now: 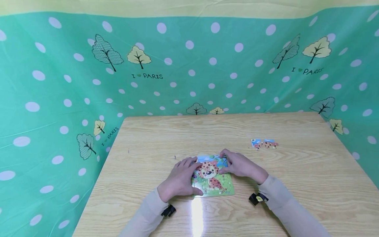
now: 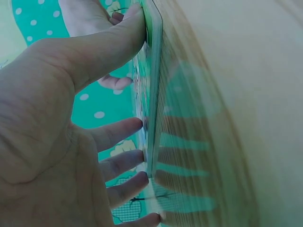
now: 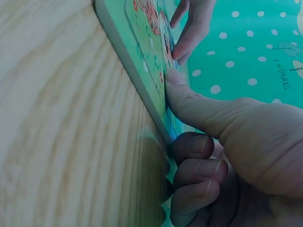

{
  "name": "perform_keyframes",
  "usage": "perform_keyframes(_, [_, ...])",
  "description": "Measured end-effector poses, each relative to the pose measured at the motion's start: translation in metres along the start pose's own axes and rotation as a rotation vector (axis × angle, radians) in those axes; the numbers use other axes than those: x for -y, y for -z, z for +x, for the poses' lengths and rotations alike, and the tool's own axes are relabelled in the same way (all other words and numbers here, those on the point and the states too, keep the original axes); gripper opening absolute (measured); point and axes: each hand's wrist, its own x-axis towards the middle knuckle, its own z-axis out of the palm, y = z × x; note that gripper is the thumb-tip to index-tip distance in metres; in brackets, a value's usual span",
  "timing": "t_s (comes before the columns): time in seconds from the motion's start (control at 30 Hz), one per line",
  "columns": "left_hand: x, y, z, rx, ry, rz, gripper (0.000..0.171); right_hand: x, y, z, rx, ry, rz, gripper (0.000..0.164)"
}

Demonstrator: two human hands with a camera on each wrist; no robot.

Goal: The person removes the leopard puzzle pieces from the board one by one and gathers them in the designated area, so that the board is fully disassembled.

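A jigsaw puzzle board with a spotted leopard cub on green and blue lies flat on the table. My left hand spans its left side, with the thumb at the near edge. In the left wrist view, the straight, spread fingers reach the board's face and edge. At the far right corner, my right hand holds the board, its thumb on the picture. Curled fingers sit against the board's side in the right wrist view.
Several loose puzzle pieces lie together at the back right of the wooden table. A green dotted cloth hangs behind and along both sides. Black wrist cameras sit on both sleeves.
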Motion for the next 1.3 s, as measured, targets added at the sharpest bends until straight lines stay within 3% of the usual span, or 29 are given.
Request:
perform_keyframes(0.47, [-0.0011, -0.0008, -0.0004, -0.004, 0.001, 0.001, 0.104, -0.0015, -0.0042, -0.0062, -0.043, 0.012, -0.011, 0.048])
perform_keyframes(0.67, [-0.0005, -0.0004, -0.0004, -0.001, 0.002, 0.004, 0.104, -0.0031, -0.0058, -0.0083, -0.063, 0.018, -0.039, 0.06])
perform_keyframes(1.1, [0.0, 0.0001, -0.0002, 0.01, 0.005, -0.012, 0.105, -0.0034, 0.001, -0.0013, -0.004, 0.011, 0.014, 0.055])
perform_keyframes(1.3, [-0.0012, 0.0004, -0.0004, 0.007, 0.007, -0.005, 0.104, -0.0038, 0.0008, -0.0021, -0.024, 0.027, 0.026, 0.054])
